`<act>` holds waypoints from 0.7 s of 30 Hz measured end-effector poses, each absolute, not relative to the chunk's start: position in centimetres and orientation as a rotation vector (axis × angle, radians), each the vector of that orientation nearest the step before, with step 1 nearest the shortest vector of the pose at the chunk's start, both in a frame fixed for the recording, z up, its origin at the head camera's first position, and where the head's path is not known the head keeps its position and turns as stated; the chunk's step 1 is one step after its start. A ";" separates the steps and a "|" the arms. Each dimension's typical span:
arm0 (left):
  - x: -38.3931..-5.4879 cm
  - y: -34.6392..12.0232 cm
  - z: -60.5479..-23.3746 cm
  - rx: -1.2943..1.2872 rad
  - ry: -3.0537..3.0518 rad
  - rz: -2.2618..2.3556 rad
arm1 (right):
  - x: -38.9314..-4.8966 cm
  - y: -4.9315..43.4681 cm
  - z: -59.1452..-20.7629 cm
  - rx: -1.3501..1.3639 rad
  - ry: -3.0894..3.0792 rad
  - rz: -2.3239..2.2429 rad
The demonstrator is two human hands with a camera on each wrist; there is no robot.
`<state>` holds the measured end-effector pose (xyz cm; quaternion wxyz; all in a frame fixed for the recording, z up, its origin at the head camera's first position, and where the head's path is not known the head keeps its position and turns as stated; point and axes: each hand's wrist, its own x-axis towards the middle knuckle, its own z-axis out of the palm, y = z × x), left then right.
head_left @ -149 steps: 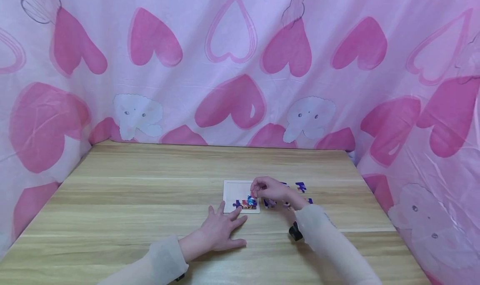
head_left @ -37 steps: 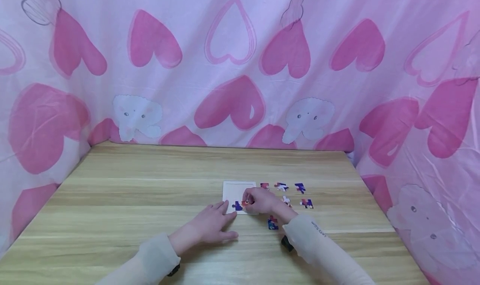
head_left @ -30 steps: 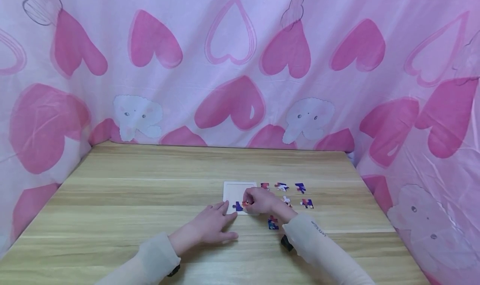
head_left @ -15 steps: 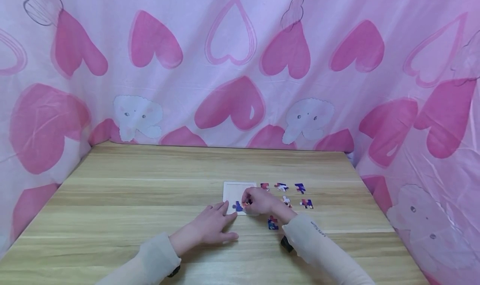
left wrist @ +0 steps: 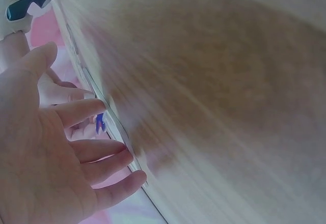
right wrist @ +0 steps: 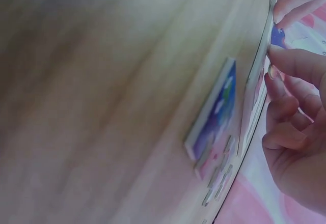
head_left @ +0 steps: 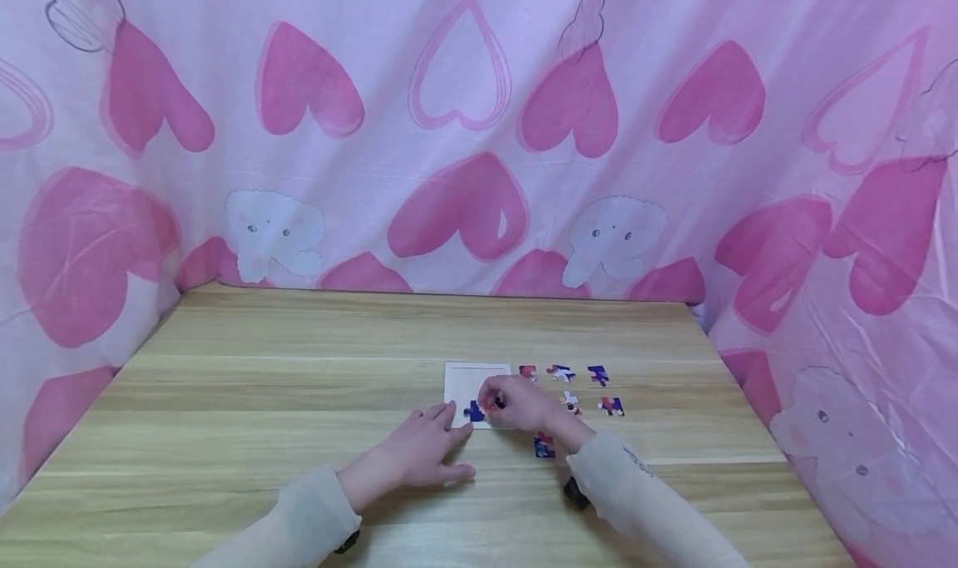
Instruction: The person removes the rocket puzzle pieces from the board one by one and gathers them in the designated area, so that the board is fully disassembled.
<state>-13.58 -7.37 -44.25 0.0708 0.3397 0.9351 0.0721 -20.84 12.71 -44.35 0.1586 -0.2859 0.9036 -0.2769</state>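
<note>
My left hand (head_left: 412, 450) lies with straight fingers at the front left of a white puzzle board (head_left: 467, 377), its fingertips touching the edge. A purple puzzle piece (head_left: 475, 412) sits on the board just beyond those fingertips. Over the board's right part, my right hand (head_left: 516, 403) pinches a small puzzle piece (right wrist: 274, 73) between thumb and index finger, close against the purple piece. The hand mostly hides the held piece; some red shows in the head view. In the left wrist view, the left hand (left wrist: 66, 147) has its fingers spread apart.
Several loose pieces lie right of the board, among them a red one (head_left: 528, 373), a white and purple one (head_left: 560, 373) and a purple one (head_left: 598, 375). A blue-red piece (head_left: 545, 446) lies nearer, beside the right forearm. A pink heart-patterned curtain (head_left: 456, 194) surrounds the wooden table (head_left: 299, 385).
Five seconds ago a teal-blue piece lay on the board beneath my right hand; a blue-red one now lies on the table in front. My left hand shifted slightly left. Lately only the right fingers moved slightly.
</note>
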 end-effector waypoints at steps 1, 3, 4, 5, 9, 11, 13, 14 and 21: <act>-13.6 -7.4 -44.2 1.021 2.813 0.214 | -20.8 12.8 -44.5 -0.814 2.577 -0.822; -13.6 -7.4 -44.2 1.025 2.817 0.206 | -20.8 13.0 -44.6 -0.798 2.555 -0.889; -13.6 -7.4 -44.2 1.027 2.818 0.205 | -20.8 13.2 -44.6 -0.788 2.546 -0.918; -13.5 -7.4 -44.2 1.031 2.819 0.201 | -20.8 13.3 -44.6 -0.784 2.533 -0.950; -13.5 -7.3 -44.2 1.042 2.820 0.191 | -20.7 14.4 -44.4 -0.757 2.519 -1.005; -13.5 -7.3 -44.2 1.044 2.821 0.184 | -20.6 15.0 -44.1 -0.758 2.519 -1.013; -13.6 -7.3 -44.2 1.044 2.822 0.182 | -20.5 15.8 -43.8 -0.760 2.523 -1.012; -13.6 -7.3 -44.2 1.045 2.823 0.181 | -20.5 16.1 -43.7 -0.768 2.521 -1.012; -13.6 -7.3 -44.2 1.045 2.822 0.186 | -20.7 18.5 -43.5 -0.856 2.455 -1.041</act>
